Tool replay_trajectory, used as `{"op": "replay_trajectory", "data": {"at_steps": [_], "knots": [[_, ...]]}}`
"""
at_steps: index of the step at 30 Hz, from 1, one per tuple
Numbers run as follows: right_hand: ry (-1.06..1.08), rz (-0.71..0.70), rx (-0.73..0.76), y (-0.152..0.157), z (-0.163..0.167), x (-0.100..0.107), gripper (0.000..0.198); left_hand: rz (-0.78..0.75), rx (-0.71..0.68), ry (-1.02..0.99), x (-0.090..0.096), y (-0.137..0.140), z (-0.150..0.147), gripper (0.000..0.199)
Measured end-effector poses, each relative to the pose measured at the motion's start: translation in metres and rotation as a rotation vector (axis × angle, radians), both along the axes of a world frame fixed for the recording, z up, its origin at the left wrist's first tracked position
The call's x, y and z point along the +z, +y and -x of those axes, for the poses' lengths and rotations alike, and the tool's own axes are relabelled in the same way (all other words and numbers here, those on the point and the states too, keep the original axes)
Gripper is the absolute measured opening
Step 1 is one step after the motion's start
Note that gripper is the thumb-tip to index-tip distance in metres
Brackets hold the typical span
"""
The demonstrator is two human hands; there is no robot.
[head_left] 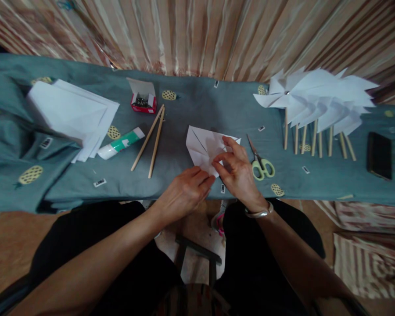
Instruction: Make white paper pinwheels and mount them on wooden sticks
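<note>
Paper [197,141]: one, slit and creased, on the table [181,98] before the person, under both hands. Left hand [188,188]: at its near edge, apparently steadying it; grip hidden, cannot tell. Right hand [238,169]: thumb and forefinger pinched on the paper, seemingly keeping a flap in place. Scissors [262,166]: just beside, probably for easy reach. Sheets [69,114], tube [121,143], sticks [156,143], open box [144,104]: left, presumably leaving elbow room. Pinwheels [312,97]: right, overlapped, likely saving space.
</note>
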State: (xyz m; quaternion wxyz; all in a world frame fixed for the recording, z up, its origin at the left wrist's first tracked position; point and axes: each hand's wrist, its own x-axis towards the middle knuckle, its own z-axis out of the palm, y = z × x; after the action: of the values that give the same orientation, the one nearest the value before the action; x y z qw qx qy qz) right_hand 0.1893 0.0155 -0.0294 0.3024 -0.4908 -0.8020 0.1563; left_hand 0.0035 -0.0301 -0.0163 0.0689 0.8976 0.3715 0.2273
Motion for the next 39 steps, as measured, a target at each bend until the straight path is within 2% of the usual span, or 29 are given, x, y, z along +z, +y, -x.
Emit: {"op": "replay_trajectory", "data": {"at_steps": [12,27,34,39], "knots": [[-0.008,-0.031,-0.002,-0.0008,-0.0006,0.0022,0.008,-0.008,0.017,-0.007,-0.0038,-0.0003,-0.0027,0.02],[0.047,0.004,0.008,-0.0025,0.0007,0.001,0.019,0.023,0.016,0.008,-0.0025,-0.0007,-0.0038,0.018],[-0.005,-0.089,0.049,-0.0021,0.0013,-0.0018,0.022,0.048,0.008,0.009,-0.0013,-0.0007,-0.0034,0.019],[-0.136,-0.085,0.075,-0.0091,0.0049,0.0031,0.03,0.053,-0.002,0.02,-0.0012,0.0001,-0.0037,0.018]]}}
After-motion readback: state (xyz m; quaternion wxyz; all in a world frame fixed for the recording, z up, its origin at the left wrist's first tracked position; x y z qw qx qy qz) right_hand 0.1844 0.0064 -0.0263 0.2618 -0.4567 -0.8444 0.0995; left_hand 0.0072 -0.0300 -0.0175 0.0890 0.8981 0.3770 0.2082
